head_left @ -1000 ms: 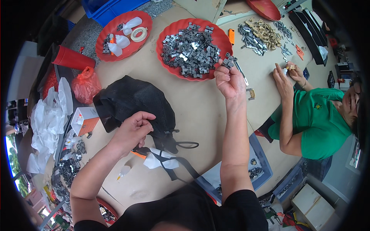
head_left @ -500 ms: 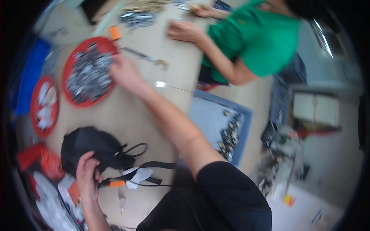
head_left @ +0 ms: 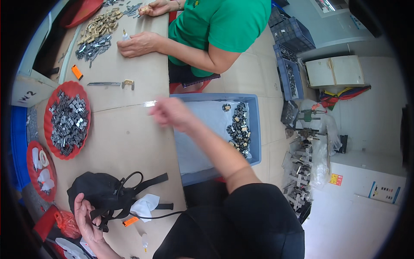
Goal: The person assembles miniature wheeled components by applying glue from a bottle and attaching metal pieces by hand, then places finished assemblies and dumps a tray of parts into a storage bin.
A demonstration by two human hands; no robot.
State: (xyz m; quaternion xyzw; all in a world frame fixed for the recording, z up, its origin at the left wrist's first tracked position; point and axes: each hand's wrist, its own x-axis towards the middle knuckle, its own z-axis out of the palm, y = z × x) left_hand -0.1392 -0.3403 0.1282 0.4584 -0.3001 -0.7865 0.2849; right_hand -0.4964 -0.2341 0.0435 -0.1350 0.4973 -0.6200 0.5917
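Over the table's right edge, beside the grey-blue crate (head_left: 258, 129), hangs my right hand (head_left: 174, 114). Motion blurs its fingers, so its grip does not show. My left hand (head_left: 89, 219) lies palm up against a black bag (head_left: 97, 187) with straps, its fingers apart and partly curled. A strap crosses near its fingertips, and I make out nothing gripped. Small dark metal parts (head_left: 69, 123) fill a red scalloped tray (head_left: 87, 100) on the left. Inside the crate, dark and brass-coloured assembled parts (head_left: 240, 129) rest on a pale liner.
Across the table, a person in a green shirt (head_left: 220, 30) works by brass-coloured pieces (head_left: 101, 26) and a small bottle (head_left: 125, 35). A metal strip (head_left: 103, 83), a brass-coloured clamp piece (head_left: 127, 83), an orange block (head_left: 77, 72) and white paper (head_left: 145, 206) lie on the table. A smaller red tray (head_left: 52, 172) holds bottles.
My right hand has left the red tray and swung right to the crate's side. The view has shifted, and my left hand stays by the black bag with its fingers more spread.
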